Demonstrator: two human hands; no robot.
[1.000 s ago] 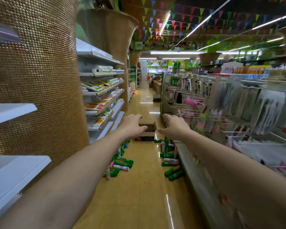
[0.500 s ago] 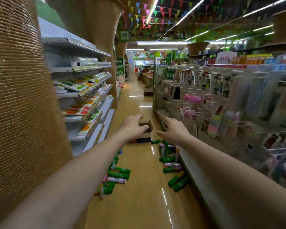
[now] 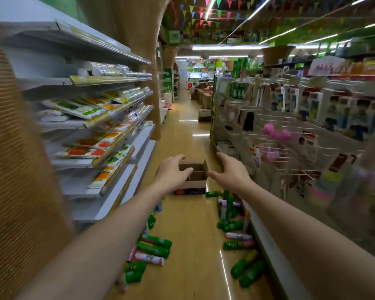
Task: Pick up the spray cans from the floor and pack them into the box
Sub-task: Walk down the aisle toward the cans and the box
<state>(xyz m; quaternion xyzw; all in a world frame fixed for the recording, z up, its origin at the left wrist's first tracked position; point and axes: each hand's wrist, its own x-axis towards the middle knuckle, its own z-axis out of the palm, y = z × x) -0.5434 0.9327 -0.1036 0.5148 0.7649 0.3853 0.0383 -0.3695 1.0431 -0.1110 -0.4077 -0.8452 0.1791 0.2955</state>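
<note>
Both hands, left (image 3: pixel 171 172) and right (image 3: pixel 230 174), are spread, holding nothing, in front of the box (image 3: pixel 193 177), which stands open on the floor (image 3: pixel 191 234) mid-aisle. The cans (image 3: pixel 154 249) lie scattered along both floor edges, by the shelf bases. They look light, rigid and smooth, likely to roll; most lie flat, long axes mixed, so grip around mid-body.

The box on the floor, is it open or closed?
Open. The box has its flaps up, and cardboard dividers show inside.

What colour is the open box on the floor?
Brown cardboard box, with a dark band at its base; head view.
</note>
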